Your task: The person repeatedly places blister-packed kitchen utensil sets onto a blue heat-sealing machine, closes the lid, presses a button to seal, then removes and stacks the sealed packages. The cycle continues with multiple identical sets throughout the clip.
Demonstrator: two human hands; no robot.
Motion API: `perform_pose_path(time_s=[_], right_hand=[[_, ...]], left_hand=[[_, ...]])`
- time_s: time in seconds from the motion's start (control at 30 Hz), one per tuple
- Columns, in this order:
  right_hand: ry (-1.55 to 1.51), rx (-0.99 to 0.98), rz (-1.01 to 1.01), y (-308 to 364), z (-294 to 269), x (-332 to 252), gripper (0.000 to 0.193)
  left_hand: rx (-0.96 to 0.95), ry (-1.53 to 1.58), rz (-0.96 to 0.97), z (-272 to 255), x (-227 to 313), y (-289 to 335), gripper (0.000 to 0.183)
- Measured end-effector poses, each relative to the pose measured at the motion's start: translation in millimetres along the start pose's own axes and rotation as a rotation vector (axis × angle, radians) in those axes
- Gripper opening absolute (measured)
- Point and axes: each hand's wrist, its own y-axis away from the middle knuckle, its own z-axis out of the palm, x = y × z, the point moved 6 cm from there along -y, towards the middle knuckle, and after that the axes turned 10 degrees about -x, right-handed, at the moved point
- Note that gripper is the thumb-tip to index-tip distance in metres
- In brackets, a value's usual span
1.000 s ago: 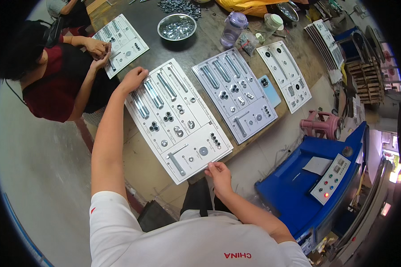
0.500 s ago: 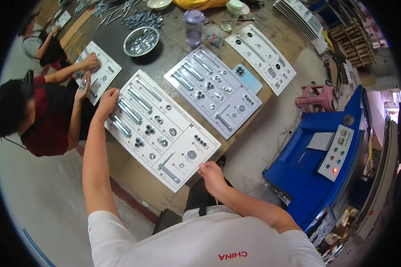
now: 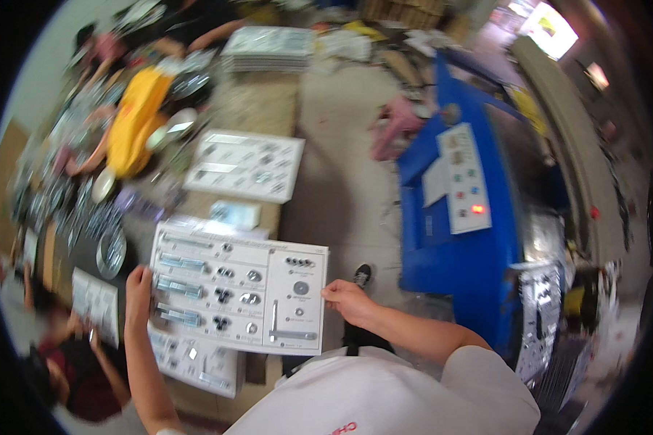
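Note:
A white hardware card is held up by its two side edges, tilted toward me. Bolts, nuts, washers and an L-shaped wrench sit on it in printed sections. My left hand is closed on the card's left edge, and my right hand pinches its right edge. Another hardware card pokes out below it on the table. Just beyond its far edge shows part of a further card, with a light-blue phone beside it. Farther off lies one more white card.
A blue machine with a control panel stands right, past a floor gap. A pink stool is behind that gap. A card stack sits at the table's far end. Co-workers are at left, one holding a card; a metal bowl is near.
My view has swung to the right. The card in my hands has risen off the table and moved right, with both hands still at its edges.

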Motion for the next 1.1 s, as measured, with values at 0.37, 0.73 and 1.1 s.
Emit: perform_pose_path(time_s=[0.37,0.73,1.1], right_hand=[[0.067,0.265,-0.166,102,-327,-245,0.012],[0.140,0.840,-0.207,154,-785,-371,0.014],[0.197,1.011,-0.208,158,-917,-317,0.018]], left_hand=[[-0.407,0.403,-0.190,366,173,-94,0.020],[-0.905,0.665,-0.185,827,340,-180,0.013],[-1.213,0.649,-0.289,934,344,-201,0.013]])
